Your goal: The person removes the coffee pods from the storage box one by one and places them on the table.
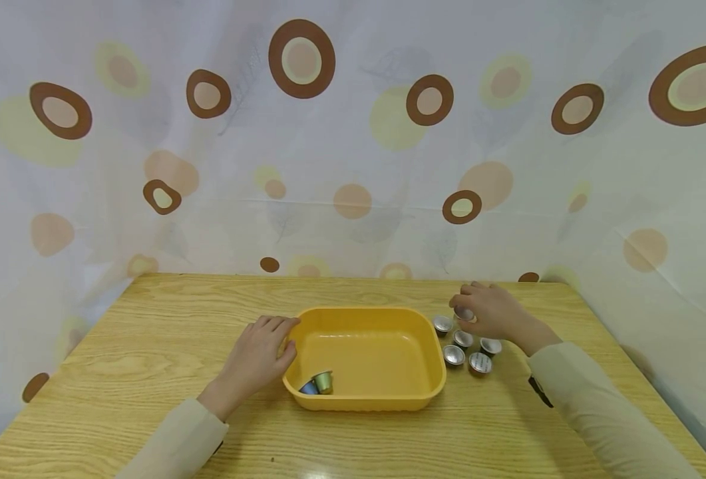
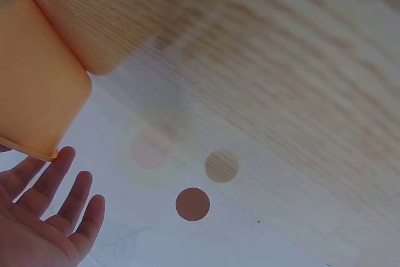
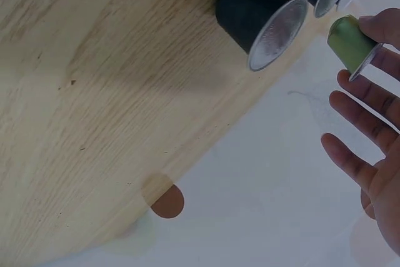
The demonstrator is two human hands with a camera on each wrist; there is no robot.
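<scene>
A yellow plastic tray [image 1: 364, 402] stands on the table in the head view. Inside its near left corner are a green coffee capsule [image 1: 323, 382] and a blue one [image 1: 309, 388]. My left hand [image 1: 261, 349] touches the tray's left rim with spread, relaxed fingers, also visible at the tray's edge in the left wrist view. My right hand [image 1: 489, 311] is beyond the tray's right side. Between thumb and index finger it pinches another green coffee capsule [image 3: 352, 45], its other fingers extended. Dark capsules [image 3: 262, 23] stand beside this hand, foil lids facing up.
Several foil-topped capsules [image 1: 480, 363] cluster close to the tray's right wall. The wooden table [image 1: 119, 372] ends at a patterned cloth [image 1: 353, 159] hanging at the back and sides.
</scene>
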